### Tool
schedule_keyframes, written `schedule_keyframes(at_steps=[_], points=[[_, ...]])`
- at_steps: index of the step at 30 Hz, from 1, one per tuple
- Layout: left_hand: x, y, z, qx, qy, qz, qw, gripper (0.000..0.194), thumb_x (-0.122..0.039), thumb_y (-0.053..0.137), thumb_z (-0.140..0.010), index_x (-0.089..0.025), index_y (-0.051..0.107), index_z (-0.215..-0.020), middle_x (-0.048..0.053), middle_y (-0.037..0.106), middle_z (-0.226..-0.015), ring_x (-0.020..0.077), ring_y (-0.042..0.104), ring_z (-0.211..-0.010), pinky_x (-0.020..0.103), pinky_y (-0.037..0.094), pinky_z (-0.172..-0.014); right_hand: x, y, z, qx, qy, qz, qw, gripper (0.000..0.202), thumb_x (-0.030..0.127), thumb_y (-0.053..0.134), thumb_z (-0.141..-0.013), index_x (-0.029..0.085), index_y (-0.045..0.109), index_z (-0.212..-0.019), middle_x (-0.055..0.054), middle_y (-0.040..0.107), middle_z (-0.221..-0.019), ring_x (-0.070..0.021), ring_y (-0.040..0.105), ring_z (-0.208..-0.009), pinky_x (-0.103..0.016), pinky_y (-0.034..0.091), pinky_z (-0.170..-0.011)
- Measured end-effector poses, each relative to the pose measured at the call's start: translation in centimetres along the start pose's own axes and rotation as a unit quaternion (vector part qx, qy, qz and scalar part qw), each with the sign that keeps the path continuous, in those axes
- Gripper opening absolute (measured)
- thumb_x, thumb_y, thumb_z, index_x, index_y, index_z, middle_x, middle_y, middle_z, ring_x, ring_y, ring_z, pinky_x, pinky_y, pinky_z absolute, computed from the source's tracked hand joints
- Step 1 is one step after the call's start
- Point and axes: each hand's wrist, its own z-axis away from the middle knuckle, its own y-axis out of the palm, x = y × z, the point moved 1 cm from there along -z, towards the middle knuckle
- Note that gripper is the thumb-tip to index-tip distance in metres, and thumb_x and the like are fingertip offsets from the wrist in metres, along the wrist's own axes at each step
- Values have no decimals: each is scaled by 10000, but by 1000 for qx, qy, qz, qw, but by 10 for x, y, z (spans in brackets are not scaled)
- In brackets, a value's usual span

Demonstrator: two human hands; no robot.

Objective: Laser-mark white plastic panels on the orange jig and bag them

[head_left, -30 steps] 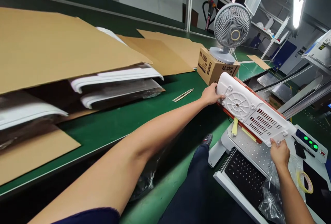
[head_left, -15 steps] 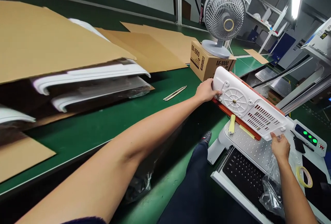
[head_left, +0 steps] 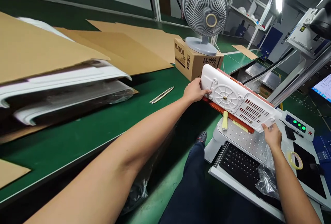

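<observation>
A long white plastic panel [head_left: 229,94], with a round ribbed area and a slotted vent, is tilted down to the right. My left hand [head_left: 195,90] grips its left end, thumb over the face. At its lower right corner my right hand [head_left: 272,136] pinches the edge. Directly behind and under the panel is an orange-red piece [head_left: 243,125], above a perforated metal plate [head_left: 248,143]. A yellow clip-like piece [head_left: 224,120] stands by the orange edge. Clear crumpled plastic [head_left: 267,179] lies below my right hand.
A fan [head_left: 205,13] stands on a cardboard box [head_left: 192,62]. On the green table [head_left: 103,127] lie a cutter knife [head_left: 162,95], cardboard sheets [head_left: 124,44] and white curved panels [head_left: 67,82]. A keyboard [head_left: 240,162], tape roll [head_left: 295,160] and power strip [head_left: 298,125] are at the right.
The view has turned right, so the table, fan and panel sit further left in the picture. A monitor has come into view at the right. Both hands keep their hold on the panel.
</observation>
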Motion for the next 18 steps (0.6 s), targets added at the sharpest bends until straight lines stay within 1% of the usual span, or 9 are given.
schedule_keyframes(at_steps=[2,5,8,13,18], points=[[-1,0,0,0,0,-3,1000,658,-536,900,-790,-247,626,-1314,140,749,-1351,398,696,-1204,459,552,-963,2,-4,0,-13,-6,-6,1000,487,531,661,-1055,173,692,-1384,-157,768,-1223,-355,718,-1106,-394,517,-939],[0,1,0,0,0,-4,1000,654,-548,895,-794,-254,627,-1312,133,751,-1348,391,699,-1197,454,555,-959,3,-6,-1,-24,-5,-10,1000,450,509,655,-1048,156,727,-1318,-169,772,-1176,-352,716,-1090,-396,513,-952],[2,3,-1,-5,1,-3,1000,662,-546,904,-790,-253,634,-1319,129,759,-1329,387,706,-1186,452,557,-965,2,-5,-2,-28,2,-15,1000,417,503,671,-1043,180,744,-1297,-154,777,-1152,-354,713,-1088,-401,510,-960],[10,8,-2,-11,3,-4,1000,685,-547,904,-803,-248,638,-1359,126,762,-1323,384,710,-1195,460,557,-1005,-5,-2,-8,-16,12,-24,1000,407,517,728,-1021,207,763,-1284,-134,780,-1164,-346,713,-1100,-389,511,-961],[13,11,-2,-15,4,1,1000,695,-560,909,-795,-254,643,-1359,124,764,-1339,384,715,-1195,467,569,-994,-9,-2,-12,3,10,-41,999,368,488,778,-1011,245,767,-1287,-106,790,-1181,-349,717,-1124,-390,517,-964]])
